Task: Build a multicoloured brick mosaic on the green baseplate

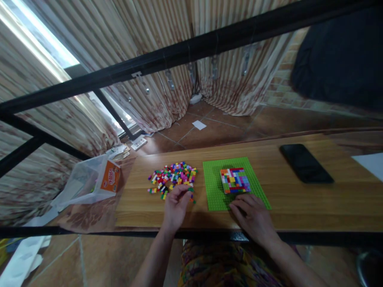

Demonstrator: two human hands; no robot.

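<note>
A pile of small coloured bricks lies on the wooden board. My left hand rests at the pile's near edge, fingers curled over a few bricks; whether it grips one is hidden. To the right lies a green baseplate with a square multicoloured block of bricks built on it. My right hand lies flat on the baseplate's near edge, just in front of the block, holding nothing.
A black phone lies on the board at the right. A clear plastic box with an orange label sits off the board's left end. A black frame bar crosses overhead. Curtains hang behind.
</note>
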